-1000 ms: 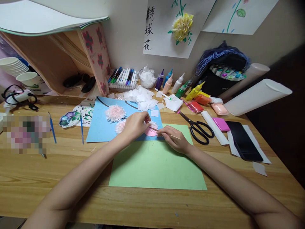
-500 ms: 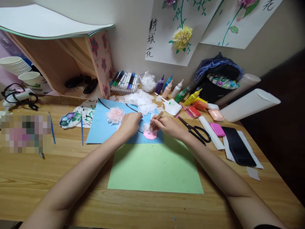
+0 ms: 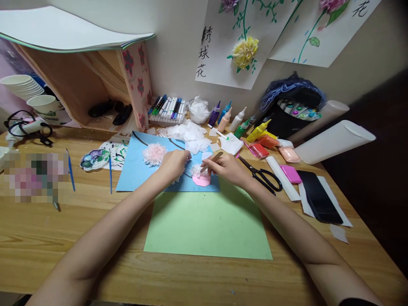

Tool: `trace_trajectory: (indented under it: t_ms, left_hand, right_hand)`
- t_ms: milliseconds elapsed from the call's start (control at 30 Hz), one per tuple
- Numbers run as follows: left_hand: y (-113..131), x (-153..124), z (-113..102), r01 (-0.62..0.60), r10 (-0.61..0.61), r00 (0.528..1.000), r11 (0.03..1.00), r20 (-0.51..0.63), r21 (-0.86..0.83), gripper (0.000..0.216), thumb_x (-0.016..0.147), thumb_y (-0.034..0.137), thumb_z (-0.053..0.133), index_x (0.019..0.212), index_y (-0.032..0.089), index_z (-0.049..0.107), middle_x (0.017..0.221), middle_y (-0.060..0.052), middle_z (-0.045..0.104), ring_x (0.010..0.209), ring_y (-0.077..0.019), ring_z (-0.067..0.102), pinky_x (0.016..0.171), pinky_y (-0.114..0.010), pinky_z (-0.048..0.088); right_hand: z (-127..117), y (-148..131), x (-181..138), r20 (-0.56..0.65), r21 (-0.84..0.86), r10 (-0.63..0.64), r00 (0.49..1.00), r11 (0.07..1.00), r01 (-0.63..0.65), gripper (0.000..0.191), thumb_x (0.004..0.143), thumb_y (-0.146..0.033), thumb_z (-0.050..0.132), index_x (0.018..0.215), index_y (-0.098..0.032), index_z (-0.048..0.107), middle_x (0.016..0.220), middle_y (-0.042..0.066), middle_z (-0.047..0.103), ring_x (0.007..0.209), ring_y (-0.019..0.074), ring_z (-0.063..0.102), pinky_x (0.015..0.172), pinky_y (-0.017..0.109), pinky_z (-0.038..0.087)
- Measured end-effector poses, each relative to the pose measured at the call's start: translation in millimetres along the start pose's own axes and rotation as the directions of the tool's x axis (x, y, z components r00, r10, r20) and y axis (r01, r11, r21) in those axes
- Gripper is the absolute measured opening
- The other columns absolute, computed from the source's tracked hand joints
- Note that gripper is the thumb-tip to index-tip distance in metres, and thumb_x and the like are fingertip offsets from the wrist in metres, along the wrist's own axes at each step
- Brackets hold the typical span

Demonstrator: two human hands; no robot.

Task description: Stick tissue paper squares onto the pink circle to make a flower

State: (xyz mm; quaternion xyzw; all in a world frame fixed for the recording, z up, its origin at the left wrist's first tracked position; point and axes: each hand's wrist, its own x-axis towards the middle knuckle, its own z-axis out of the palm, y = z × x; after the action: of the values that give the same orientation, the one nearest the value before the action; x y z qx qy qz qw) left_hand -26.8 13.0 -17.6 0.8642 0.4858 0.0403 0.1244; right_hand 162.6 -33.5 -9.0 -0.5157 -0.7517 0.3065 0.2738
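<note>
A blue sheet [image 3: 134,170] lies on the wooden desk with a fluffy pink paper flower [image 3: 154,153] stuck on it. At its lower right corner sits a flat pink clay disc [image 3: 202,181] with a few white paper tufts on top. My right hand [image 3: 227,168] pinches a thin wooden stick [image 3: 213,161], its tip pressed down into the tufts on the disc. My left hand [image 3: 174,163] rests curled on the blue sheet just left of the disc, fingers bent. A green sheet [image 3: 207,223] lies in front of both hands.
Black scissors [image 3: 263,174] lie right of my right hand, beyond them a pink clay block [image 3: 291,173] and a black phone [image 3: 318,196]. White paper squares [image 3: 189,132], markers [image 3: 167,108] and glue bottles [image 3: 231,119] line the back. Two blue brushes [image 3: 70,170] and a palette [image 3: 92,158] lie left.
A second ago my right hand held the stick flat, low beside the disc. It has since lifted and moved left, and the stick now points down into the tufts. The view has tilted up.
</note>
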Motion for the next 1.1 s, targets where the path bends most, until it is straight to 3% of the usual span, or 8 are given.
trace_trajectory:
  t_ms: [133,333,600,800,967,1100]
  left_hand:
    - [-1,0,-1,-0.002,0.002,1.000,1.000,0.002,-0.015,0.031,0.080,0.010,0.044,0.102,0.021,0.064,0.099,-0.005,0.070,0.094,-0.0224,0.063,0.072,-0.028,0.045]
    - [-5,2,-1,-0.019,0.019,1.000,0.998,0.002,-0.066,0.030,0.080,0.011,0.045,0.102,0.021,0.064,0.100,-0.004,0.070,0.094,-0.0195,0.063,0.073,-0.026,0.045]
    - [-8,3,0,-0.038,0.038,0.999,0.996,-0.003,-0.082,0.028,0.080,0.012,0.047,0.100,0.021,0.065,0.099,-0.004,0.070,0.093,-0.0196,0.063,0.072,-0.027,0.045]
    - [-5,1,0,-0.035,0.035,0.999,0.997,-0.009,-0.066,0.031,0.079,0.009,0.045,0.100,0.021,0.065,0.099,-0.004,0.070,0.092,-0.0204,0.063,0.072,-0.027,0.045]
    - [-4,2,0,-0.015,0.015,1.000,0.999,0.000,-0.046,0.032,0.079,0.009,0.044,0.100,0.022,0.064,0.100,-0.004,0.070,0.094,-0.0200,0.063,0.073,-0.026,0.045]
    - [-2,1,-1,-0.010,0.011,1.000,1.000,0.002,-0.026,0.031,0.080,0.010,0.045,0.101,0.022,0.064,0.101,-0.004,0.070,0.094,-0.0208,0.063,0.073,-0.027,0.045]
  right_hand:
    - [-7,2,-1,0.000,0.051,0.031,1.000,0.998,-0.031,0.040,0.090,-0.040,0.046,0.074,-0.014,0.073,0.070,0.005,0.071,0.059,0.0129,0.064,0.056,0.024,0.047]
    - [-11,1,-3,0.030,0.048,0.014,0.999,0.999,-0.015,0.040,0.091,-0.039,0.045,0.078,-0.013,0.073,0.073,0.007,0.072,0.060,0.0138,0.065,0.059,0.025,0.049]
    - [-29,1,-6,0.313,0.068,0.022,0.949,0.997,-0.045,0.025,0.084,-0.033,0.055,0.095,-0.019,0.073,0.088,0.005,0.074,0.078,0.0170,0.068,0.067,0.026,0.052]
    - [-28,0,-5,0.355,0.070,0.013,0.935,0.997,-0.040,0.028,0.083,-0.016,0.047,0.092,-0.022,0.072,0.098,0.002,0.071,0.089,0.0170,0.064,0.076,0.026,0.051]
    - [-28,3,-7,0.351,0.045,0.042,0.935,0.997,-0.061,0.024,0.089,-0.028,0.047,0.107,-0.022,0.061,0.099,0.003,0.068,0.088,0.0166,0.062,0.076,0.029,0.049]
    - [-35,6,-8,0.388,0.117,0.022,0.921,0.990,-0.073,0.020,0.088,-0.034,0.049,0.097,-0.019,0.059,0.098,0.005,0.067,0.091,0.0168,0.062,0.077,0.029,0.050]
